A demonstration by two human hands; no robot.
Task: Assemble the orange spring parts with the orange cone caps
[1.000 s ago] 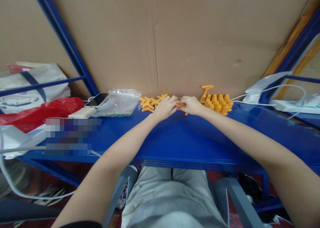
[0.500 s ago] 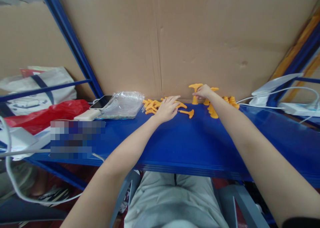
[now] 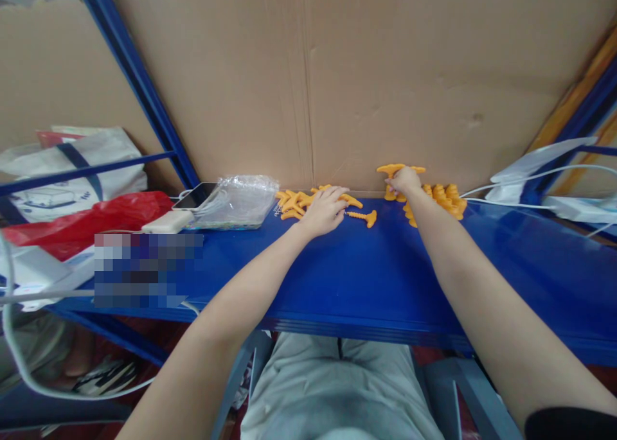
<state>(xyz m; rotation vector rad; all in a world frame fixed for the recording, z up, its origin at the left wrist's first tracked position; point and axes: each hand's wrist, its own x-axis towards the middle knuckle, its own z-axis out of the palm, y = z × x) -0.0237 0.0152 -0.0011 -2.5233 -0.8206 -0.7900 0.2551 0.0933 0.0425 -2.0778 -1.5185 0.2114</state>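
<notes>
My left hand (image 3: pixel 326 211) lies palm down over a heap of orange-yellow plastic pieces (image 3: pixel 291 202), fingers stretched out; what is under the palm is hidden. Just right of its fingertips, a yellow T-shaped piece with a threaded shaft (image 3: pixel 362 217) lies on its side. Against the back board, my right hand (image 3: pixel 405 180) pinches an upright yellow T-shaped piece (image 3: pixel 389 169). Another T top shows right behind that hand. Several yellow threaded pieces (image 3: pixel 444 200) stand in a cluster to the right, partly covered by my right wrist.
The blue shelf top (image 3: pixel 359 279) runs up to a tall cardboard sheet (image 3: pixel 376 74). On the left are a clear plastic packet (image 3: pixel 248 202), a phone (image 3: pixel 195 196), a white power bank (image 3: pixel 168 221) and a red bag (image 3: pixel 106 218). White cables (image 3: pixel 511 203) trail at the right.
My right hand has moved to the right with the upright T-shaped piece, bringing it beside the other standing one. My left hand stays on the heap.
</notes>
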